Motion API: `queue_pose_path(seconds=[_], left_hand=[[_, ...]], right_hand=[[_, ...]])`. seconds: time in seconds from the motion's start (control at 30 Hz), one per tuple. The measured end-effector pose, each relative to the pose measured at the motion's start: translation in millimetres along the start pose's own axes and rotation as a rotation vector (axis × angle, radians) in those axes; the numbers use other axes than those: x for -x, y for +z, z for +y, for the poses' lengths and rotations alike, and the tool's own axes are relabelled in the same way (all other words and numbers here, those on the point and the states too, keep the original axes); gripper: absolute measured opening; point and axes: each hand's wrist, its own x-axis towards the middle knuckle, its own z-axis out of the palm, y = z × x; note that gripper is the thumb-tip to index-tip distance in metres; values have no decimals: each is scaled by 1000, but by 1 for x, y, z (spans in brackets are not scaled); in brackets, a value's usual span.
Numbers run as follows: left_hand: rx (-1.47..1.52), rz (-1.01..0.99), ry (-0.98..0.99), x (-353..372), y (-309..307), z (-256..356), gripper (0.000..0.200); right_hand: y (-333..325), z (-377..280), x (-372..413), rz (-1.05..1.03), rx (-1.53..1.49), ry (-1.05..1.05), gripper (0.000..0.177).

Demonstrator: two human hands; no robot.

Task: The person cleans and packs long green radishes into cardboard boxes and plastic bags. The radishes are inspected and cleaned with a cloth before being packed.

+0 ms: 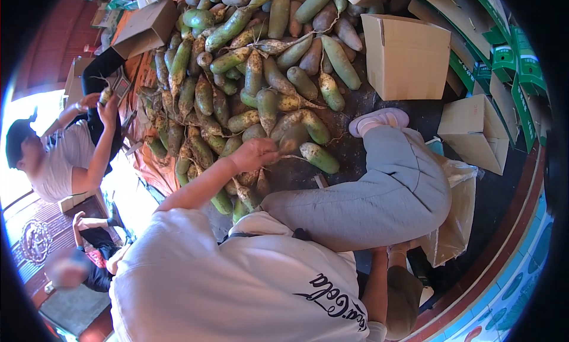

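My left hand (256, 154) reaches over the front of a big heap of green radishes (204, 96). Its fingers are curled against a slightly blurred green radish (294, 138) at the near edge. Just right of that lies another green radish (320, 158), whose thin root runs toward my fingers. My right hand (404, 245) is low on the right, mostly covered by my bent leg, beside a carton lined with clear plastic (456, 223). Its fingers are hidden, so what it holds does not show.
Open cardboard boxes (406, 57) (474, 131) stand right of the heap, with green cartons (521, 75) stacked behind. At the left a co-worker (65, 152) holds a radish (105, 96). Another person (89, 265) sits lower left. An orange sheet (148, 164) lies under the heap.
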Motion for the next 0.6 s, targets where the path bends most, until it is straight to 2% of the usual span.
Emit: queue_pose_path(seconds=[0.07, 0.27, 0.37, 0.5, 0.53, 0.6], left_hand=[[7, -112, -14, 12, -9, 7, 15], [-233, -60, -325, 29, 21, -53, 20], [-296, 7, -531, 25, 17, -56, 20], [-118, 20, -261, 16, 12, -58, 18], [-32, 3, -301, 8, 5, -53, 20], [-113, 151, -304, -5, -7, -51, 17]], right_hand=[[-2, 1, -1, 3, 0, -3, 45], [-10, 2, -4, 19, 5, -10, 45], [-15, 1, -5, 12, 14, -13, 45], [-20, -2, -8, 2, 23, -20, 46], [-22, -3, -9, 4, 24, -18, 46], [-26, -4, -10, 2, 31, -17, 46]])
